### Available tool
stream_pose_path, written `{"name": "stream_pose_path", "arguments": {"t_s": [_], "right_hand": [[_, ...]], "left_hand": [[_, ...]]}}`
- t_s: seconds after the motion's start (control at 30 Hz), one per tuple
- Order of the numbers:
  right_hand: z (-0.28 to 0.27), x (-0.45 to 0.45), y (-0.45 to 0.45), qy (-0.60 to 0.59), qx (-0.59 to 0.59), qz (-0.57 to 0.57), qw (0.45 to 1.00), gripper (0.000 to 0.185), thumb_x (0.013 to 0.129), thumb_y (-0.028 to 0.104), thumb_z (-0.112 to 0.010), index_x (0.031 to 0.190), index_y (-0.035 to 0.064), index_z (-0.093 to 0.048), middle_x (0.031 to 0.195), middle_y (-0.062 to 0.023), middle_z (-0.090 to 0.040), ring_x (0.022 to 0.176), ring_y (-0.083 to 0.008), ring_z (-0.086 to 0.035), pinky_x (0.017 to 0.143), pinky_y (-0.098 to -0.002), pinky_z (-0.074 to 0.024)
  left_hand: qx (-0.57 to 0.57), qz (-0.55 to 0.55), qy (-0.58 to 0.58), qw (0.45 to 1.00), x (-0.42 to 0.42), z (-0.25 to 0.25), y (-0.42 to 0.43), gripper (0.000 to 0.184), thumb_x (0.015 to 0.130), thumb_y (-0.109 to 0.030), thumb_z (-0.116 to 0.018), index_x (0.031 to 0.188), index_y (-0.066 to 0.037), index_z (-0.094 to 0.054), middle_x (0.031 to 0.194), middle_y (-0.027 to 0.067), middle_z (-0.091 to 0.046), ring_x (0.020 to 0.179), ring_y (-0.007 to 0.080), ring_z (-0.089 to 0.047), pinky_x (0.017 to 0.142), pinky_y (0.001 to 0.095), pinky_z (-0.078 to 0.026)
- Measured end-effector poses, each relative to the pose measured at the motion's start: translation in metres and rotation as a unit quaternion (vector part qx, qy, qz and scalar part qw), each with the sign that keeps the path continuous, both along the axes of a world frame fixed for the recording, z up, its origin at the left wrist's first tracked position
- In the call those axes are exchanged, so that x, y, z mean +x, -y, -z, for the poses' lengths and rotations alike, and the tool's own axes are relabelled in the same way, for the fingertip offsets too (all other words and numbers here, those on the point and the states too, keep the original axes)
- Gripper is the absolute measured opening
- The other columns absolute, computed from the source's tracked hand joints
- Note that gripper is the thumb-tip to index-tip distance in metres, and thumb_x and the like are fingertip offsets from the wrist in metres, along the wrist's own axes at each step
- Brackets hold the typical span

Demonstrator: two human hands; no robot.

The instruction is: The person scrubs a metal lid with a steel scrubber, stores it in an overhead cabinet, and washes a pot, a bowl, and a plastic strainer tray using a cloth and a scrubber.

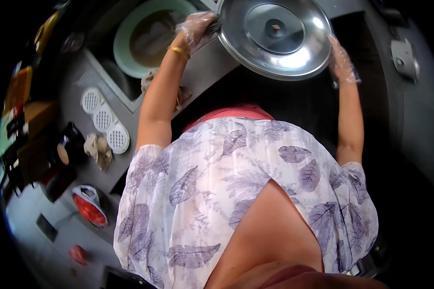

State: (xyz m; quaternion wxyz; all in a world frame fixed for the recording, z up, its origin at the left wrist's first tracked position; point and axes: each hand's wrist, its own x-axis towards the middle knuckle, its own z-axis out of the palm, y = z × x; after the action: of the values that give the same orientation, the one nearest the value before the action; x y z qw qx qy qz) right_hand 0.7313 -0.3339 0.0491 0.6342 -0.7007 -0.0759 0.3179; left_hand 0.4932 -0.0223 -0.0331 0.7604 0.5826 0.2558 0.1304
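The big shiny lid is up in front of the person's tummy, at the top of the view. It is held out past the edge of the grey desk, with a dark gap below it.

The lid could slip and drop into that gap. Its metal is smooth, and the thin plastic gloves may slide on it, more so if they are wet. If the right hand lets go a little, the lid could tip down on that side. A hard push from the dark scrubbing pad could also knock it crooked. The loose plastic could get caught on the rim and tear. If the lid swung over to the left, it could bump the pale green bowl in the sink and splash the cloudy water.

The left hand is curled around the dark pad, right by the lid's left rim. I cannot tell how hard it presses. That arm reaches forward, almost straight, beside the desk, with a gold bangle on the wrist.

The right hand has hold of the lid's right edge, with its fingers pointing forward along the rim. Some fingers seem to be hidden behind it. That arm reaches forward too, with the elbow a bit bent.

A crumpled cloth lies by the sink, next to the left forearm.
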Motion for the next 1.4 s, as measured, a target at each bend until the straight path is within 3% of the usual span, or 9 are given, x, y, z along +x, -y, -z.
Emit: {"name": "stream_pose_path", "arguments": {"t_s": [0.1,0.4,0.67,0.7,0.77,1.07,1.17,1.27,1.4], "right_hand": [[0.017,0.054,-0.036,0.037,-0.167,-0.108,0.979,0.038,0.073,0.025,-0.069,0.098,-0.0017,-0.059,0.087,-0.0071,-0.061,0.077,-0.0165,-0.058,0.068,-0.0285,-0.0473],[0.064,0.036,-0.032,0.038,-0.024,0.009,0.999,0.024,0.063,0.004,-0.066,0.085,-0.0045,-0.061,0.082,-0.0104,-0.061,0.075,-0.0210,-0.059,0.071,-0.0308,-0.0464],[0.054,-0.015,-0.023,0.022,0.035,0.070,0.997,0.032,0.068,0.004,-0.063,0.099,-0.0048,-0.059,0.093,-0.0095,-0.061,0.083,-0.0198,-0.058,0.076,-0.0285,-0.0455],[0.048,-0.018,-0.023,0.016,0.032,0.079,0.996,0.032,0.068,0.003,-0.063,0.099,-0.0048,-0.059,0.093,-0.0095,-0.061,0.083,-0.0199,-0.058,0.076,-0.0285,-0.0456],[0.056,-0.014,-0.023,0.019,0.029,0.068,0.997,0.031,0.069,0.002,-0.063,0.100,-0.0039,-0.058,0.093,-0.0093,-0.061,0.082,-0.0206,-0.058,0.075,-0.0303,-0.0464],[0.072,0.010,-0.013,0.122,0.074,-0.089,0.986,0.025,0.073,-0.002,-0.062,0.098,-0.0013,-0.058,0.087,-0.0042,-0.061,0.073,-0.0123,-0.056,0.069,-0.0239,-0.0448],[0.057,0.008,-0.015,0.223,0.040,-0.127,0.966,0.023,0.074,-0.001,-0.062,0.096,-0.0017,-0.059,0.085,-0.0024,-0.062,0.073,-0.0091,-0.054,0.068,-0.0235,-0.0443],[0.052,0.005,-0.014,0.281,0.056,-0.144,0.947,0.018,0.074,0.002,-0.063,0.091,-0.0018,-0.060,0.081,-0.0022,-0.062,0.071,-0.0085,-0.054,0.066,-0.0237,-0.0440],[0.047,-0.005,-0.022,0.335,0.044,-0.092,0.937,0.018,0.072,0.007,-0.065,0.087,-0.0023,-0.061,0.076,-0.0024,-0.062,0.069,-0.0085,-0.054,0.064,-0.0244,-0.0443]], "left_hand": [[0.006,0.010,-0.015,1.000,0.004,0.015,-0.013,0.019,0.084,-0.022,-0.054,0.081,-0.005,-0.062,0.069,0.0006,-0.055,0.055,0.0085,-0.047,0.046,0.0214,-0.036],[-0.021,-0.202,-0.095,0.975,-0.006,-0.015,0.036,0.022,0.079,-0.027,-0.060,0.082,-0.005,-0.061,0.068,0.0039,-0.059,0.054,0.0110,-0.055,0.043,0.0237,-0.043],[-0.126,-0.366,-0.039,0.921,-0.023,-0.004,0.140,0.030,0.079,-0.027,-0.058,0.091,0.000,-0.054,0.071,0.0097,-0.057,0.060,0.0164,-0.057,0.043,0.0297,-0.048],[-0.112,-0.345,-0.080,0.929,-0.027,-0.006,0.149,0.049,0.076,-0.022,-0.057,0.114,0.009,-0.047,0.081,0.0141,-0.058,0.059,0.0182,-0.056,0.041,0.0278,-0.049],[-0.093,-0.325,-0.150,0.929,-0.030,-0.015,0.164,0.053,0.077,-0.022,-0.057,0.118,0.009,-0.043,0.085,0.0162,-0.059,0.056,0.0180,-0.056,0.039,0.0277,-0.048],[0.041,-0.220,-0.137,0.965,-0.033,0.001,0.051,0.051,0.078,-0.024,-0.065,0.115,0.007,-0.049,0.076,0.0086,-0.062,0.054,0.0119,-0.056,0.040,0.0238,-0.044],[-0.086,-0.115,0.103,0.984,-0.010,0.028,-0.011,0.043,0.077,-0.026,-0.068,0.105,0.004,-0.056,0.076,0.0060,-0.063,0.056,0.0099,-0.056,0.042,0.0217,-0.043],[0.243,-0.064,-0.052,0.966,0.007,-0.031,-0.012,0.027,0.073,-0.025,-0.071,0.085,-0.002,-0.064,0.075,0.0065,-0.063,0.070,0.0136,-0.058,0.062,0.0245,-0.047],[0.317,-0.095,-0.079,0.940,0.026,-0.030,-0.025,0.030,0.072,-0.030,-0.072,0.081,-0.003,-0.061,0.071,0.0015,-0.058,0.062,0.0103,-0.052,0.055,0.0245,-0.044]]}}
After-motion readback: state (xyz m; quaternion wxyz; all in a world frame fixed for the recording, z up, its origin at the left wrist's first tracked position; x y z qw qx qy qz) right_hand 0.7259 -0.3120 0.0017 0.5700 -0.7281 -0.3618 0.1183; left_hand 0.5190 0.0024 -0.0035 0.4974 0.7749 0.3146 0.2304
